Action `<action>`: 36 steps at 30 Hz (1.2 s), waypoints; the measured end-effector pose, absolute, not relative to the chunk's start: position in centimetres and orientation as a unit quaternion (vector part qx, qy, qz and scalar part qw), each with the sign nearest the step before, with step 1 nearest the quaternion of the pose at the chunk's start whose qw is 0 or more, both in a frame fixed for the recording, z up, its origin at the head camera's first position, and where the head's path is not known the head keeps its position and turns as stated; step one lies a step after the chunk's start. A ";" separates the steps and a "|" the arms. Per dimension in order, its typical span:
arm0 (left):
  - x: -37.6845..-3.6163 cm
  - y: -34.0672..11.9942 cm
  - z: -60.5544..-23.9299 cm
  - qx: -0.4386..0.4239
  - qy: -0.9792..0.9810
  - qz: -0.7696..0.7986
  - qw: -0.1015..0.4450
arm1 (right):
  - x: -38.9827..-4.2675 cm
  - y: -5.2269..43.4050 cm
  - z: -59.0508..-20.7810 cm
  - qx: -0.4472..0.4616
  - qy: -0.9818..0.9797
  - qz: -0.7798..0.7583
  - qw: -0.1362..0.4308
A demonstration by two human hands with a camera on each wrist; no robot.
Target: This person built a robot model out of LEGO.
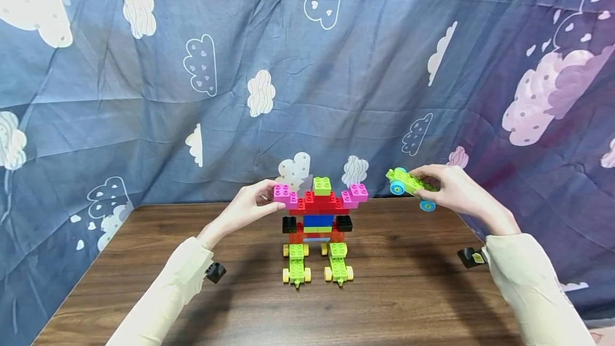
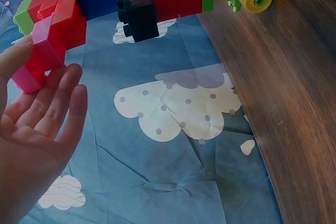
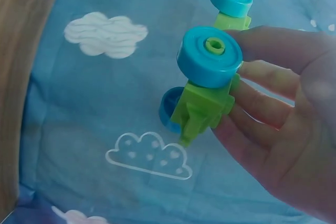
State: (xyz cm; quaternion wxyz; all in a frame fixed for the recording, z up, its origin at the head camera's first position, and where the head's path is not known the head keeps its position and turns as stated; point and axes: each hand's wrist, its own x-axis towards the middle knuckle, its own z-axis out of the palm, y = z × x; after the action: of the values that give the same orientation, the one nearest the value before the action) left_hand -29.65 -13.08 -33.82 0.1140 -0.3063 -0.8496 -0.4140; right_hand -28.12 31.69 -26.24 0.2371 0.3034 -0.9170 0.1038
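Block figure (image 1: 318, 223) stands on the wooden surface (image 1: 413, 292) at centre, on two green wheeled bases with yellow wheels (image 1: 317, 270) at its 6 o'clock. Left hand (image 1: 250, 208) is at the figure's 9 o'clock, fingers pinching the pink block (image 1: 284, 195) at the end of the left arm; in the left wrist view the fingers (image 2: 50, 103) look mostly straight, thumb on the far side of the block, so a light brace rather than a full wrap. Right hand (image 1: 449, 188) is in the air at the figure's 2 o'clock, well apart from it, fingers clamped on a green chassis with blue wheels (image 1: 408, 186); the right wrist view shows the fingertips (image 3: 273, 77) curled round its body (image 3: 207, 98), wheels free. To do this well, as I judge it: keep the left hand steady so the figure doesn't tip on its wheels, hold the chassis by its body, line up studs squarely before pressing, press straight down. Risk: side push rolls the figure or pops the pink arm off.
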 end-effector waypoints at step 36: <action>-29.6 -13.1 -34.0 -0.297 -0.856 -0.409 0.106 | -28.5 21.8 -21.0 0.401 -0.888 0.128 0.183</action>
State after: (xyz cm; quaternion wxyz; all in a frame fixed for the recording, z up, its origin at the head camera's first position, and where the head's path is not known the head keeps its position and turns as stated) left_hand -29.64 -13.13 -34.01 0.1057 -0.2971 -0.8562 -0.4092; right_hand -28.48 21.85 -21.04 0.1831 0.4010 -0.8885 0.1275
